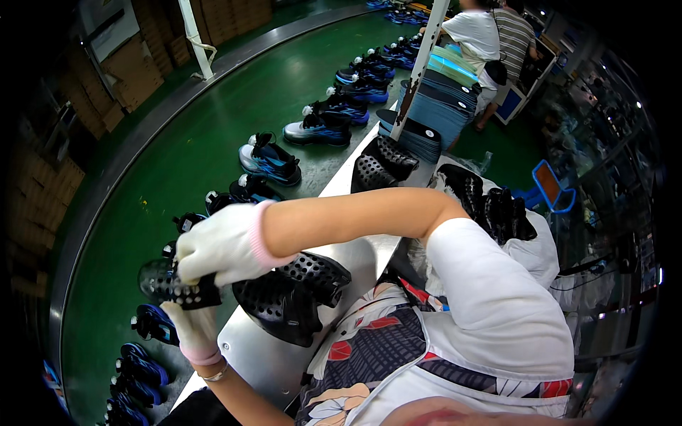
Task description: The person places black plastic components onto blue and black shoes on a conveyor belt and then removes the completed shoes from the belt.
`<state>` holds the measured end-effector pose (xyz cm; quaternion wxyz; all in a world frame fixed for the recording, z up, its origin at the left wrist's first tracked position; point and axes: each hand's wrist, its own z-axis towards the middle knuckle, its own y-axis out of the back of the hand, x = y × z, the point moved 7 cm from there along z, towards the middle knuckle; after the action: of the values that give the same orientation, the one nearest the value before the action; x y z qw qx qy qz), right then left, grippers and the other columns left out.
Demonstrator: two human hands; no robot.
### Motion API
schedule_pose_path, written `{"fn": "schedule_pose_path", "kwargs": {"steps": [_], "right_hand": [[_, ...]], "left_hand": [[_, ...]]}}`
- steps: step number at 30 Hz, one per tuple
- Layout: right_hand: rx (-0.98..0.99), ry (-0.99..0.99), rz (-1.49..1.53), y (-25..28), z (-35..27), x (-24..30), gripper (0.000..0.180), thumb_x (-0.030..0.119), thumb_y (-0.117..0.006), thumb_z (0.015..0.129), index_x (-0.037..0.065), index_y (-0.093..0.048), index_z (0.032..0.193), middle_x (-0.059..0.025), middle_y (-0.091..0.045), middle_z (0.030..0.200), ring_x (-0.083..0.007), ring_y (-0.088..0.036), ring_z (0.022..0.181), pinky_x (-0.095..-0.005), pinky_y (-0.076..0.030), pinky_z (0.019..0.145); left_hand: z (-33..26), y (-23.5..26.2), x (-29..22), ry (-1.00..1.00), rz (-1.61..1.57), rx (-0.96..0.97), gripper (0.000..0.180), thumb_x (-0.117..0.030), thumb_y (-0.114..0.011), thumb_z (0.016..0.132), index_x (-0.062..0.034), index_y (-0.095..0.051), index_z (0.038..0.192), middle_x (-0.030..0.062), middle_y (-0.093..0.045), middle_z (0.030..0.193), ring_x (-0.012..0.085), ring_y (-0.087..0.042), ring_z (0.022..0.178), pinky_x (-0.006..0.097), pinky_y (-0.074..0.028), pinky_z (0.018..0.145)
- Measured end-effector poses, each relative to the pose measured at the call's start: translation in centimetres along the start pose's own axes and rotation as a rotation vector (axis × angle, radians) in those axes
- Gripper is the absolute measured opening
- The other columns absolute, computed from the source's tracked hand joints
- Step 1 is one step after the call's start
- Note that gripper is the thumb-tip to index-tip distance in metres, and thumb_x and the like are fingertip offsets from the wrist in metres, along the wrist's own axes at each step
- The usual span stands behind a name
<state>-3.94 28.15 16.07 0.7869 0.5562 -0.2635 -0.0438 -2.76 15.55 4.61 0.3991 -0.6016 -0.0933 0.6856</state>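
1. The right hand [226, 245], in a white glove with a pink cuff, closes its fingers [190, 273] over the top of a black studded sole [172, 285]
2. The left hand [195, 328], gloved the same way, comes up from below and grips the underside of that sole, so the piece is clamped between both hands
3. The sole is held out past the left edge of the metal table [266, 358], above the green conveyor belt [192, 153]
4. Just to the right of the hands, more black soles [295, 295] lie heaped on the table, touching one another
5. Blue and black shoes [316, 128] stand in a curved row along the belt, some just beside and below the held sole
6. Farther along the table lie further black soles [383, 165], and a white bag [541, 250] holds another dark pile [494, 206]
7. At the far end two people [494, 39] stand beside stacked blue sheets [440, 106]
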Motion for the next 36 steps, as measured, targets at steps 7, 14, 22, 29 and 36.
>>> {"fn": "schedule_pose_path", "kwargs": {"steps": [7,14,22,29,36], "right_hand": [[0.144,-0.159,0.176,-4.2,4.2,-0.2,0.041,0.029,-0.062,0.077,0.005,-0.063,0.11,-0.015,-0.062,0.107,-0.0311,-0.062,0.097,-0.0389,-0.051,0.082],[0.322,-0.337,0.043,-6.6,6.8,-1.1,0.05,0.045,-0.06,0.077,-0.002,-0.064,0.095,-0.0211,-0.067,0.088,-0.0369,-0.065,0.084,-0.0421,-0.052,0.073],[0.31,-0.336,-0.044,-8.6,10.6,0.6,0.044,0.046,-0.058,0.078,0.003,-0.061,0.082,-0.0175,-0.063,0.074,-0.0353,-0.062,0.072,-0.0402,-0.049,0.063],[0.401,-0.392,-0.083,-11.3,11.2,-0.6,0.05,0.05,-0.054,0.081,0.002,-0.066,0.087,-0.0183,-0.066,0.075,-0.0318,-0.065,0.073,-0.0368,-0.052,0.068],[0.448,-0.465,0.003,-12.8,13.3,-3.2,0.045,0.043,-0.059,0.08,0.0,-0.067,0.088,-0.0161,-0.063,0.071,-0.0251,-0.06,0.065,-0.0331,-0.049,0.066]], "left_hand": [[-3.4,4.2,-0.8,-0.145,-0.022,-0.192,0.058,-0.044,-0.037,0.1,-0.0028,-0.031,0.142,0.0097,-0.038,0.143,0.023,-0.036,0.131,0.039,-0.027,0.11],[-3.3,5.2,-1.6,-0.262,0.097,-0.296,0.049,-0.033,-0.037,0.101,0.0,-0.039,0.137,0.0107,-0.044,0.137,0.0218,-0.042,0.126,0.039,-0.028,0.108],[-5.2,8.1,-2.5,-0.225,-0.17,-0.378,0.029,-0.026,-0.053,0.097,-0.006,-0.057,0.117,0.0065,-0.061,0.115,0.0188,-0.056,0.108,0.039,-0.044,0.097],[-8.5,9.4,-3.0,0.128,0.337,-0.646,0.044,-0.034,-0.055,0.095,0.0019,-0.051,0.119,0.013,-0.06,0.109,0.0237,-0.065,0.083,0.034,-0.054,0.069],[-9.5,15.2,-2.5,-0.07,1.492,-0.76,0.04,-0.024,-0.068,0.082,-0.0018,-0.059,0.113,0.0131,-0.057,0.112,0.0243,-0.063,0.079,0.033,-0.051,0.072]]}}
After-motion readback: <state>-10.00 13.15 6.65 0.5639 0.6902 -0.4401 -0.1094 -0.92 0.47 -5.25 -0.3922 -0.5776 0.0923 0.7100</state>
